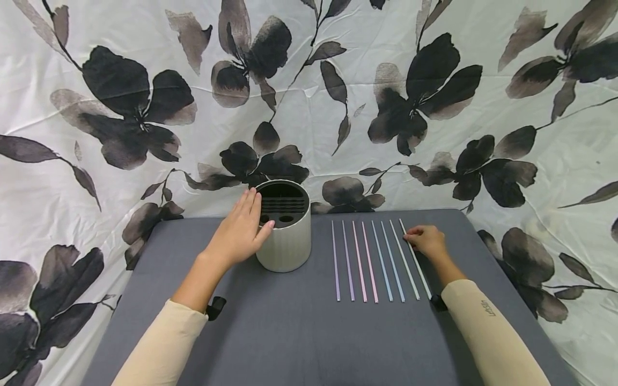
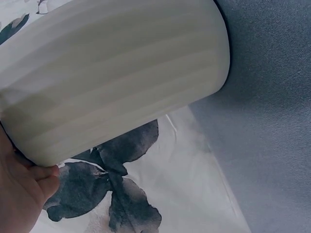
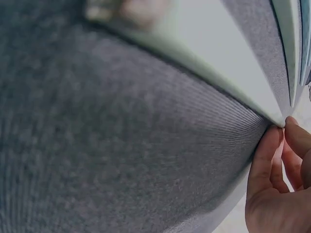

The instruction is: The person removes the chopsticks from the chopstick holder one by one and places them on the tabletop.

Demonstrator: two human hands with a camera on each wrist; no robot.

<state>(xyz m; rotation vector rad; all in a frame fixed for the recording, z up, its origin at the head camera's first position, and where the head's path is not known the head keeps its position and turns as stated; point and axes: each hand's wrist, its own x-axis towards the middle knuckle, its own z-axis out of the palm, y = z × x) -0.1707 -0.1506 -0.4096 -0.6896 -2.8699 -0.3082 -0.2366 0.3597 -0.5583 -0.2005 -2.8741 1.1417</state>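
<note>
A ribbed off-white cylindrical holder stands upright at the back of the table, its dark top insert divided into slots and round holes. My left hand rests against its left rim with fingers extended; in the left wrist view the ribbed wall fills the upper part. Right of the holder lie several thin sticks in a row: purple, pink, blue and whitish-green. My right hand pinches the rightmost whitish stick near its far end, thumb and fingertips meeting on it.
The grey table ends at a back edge just behind the holder and sticks. A white cloth with dark flowers hangs behind and beside it. Dark wrist-worn pieces sit at both sleeves.
</note>
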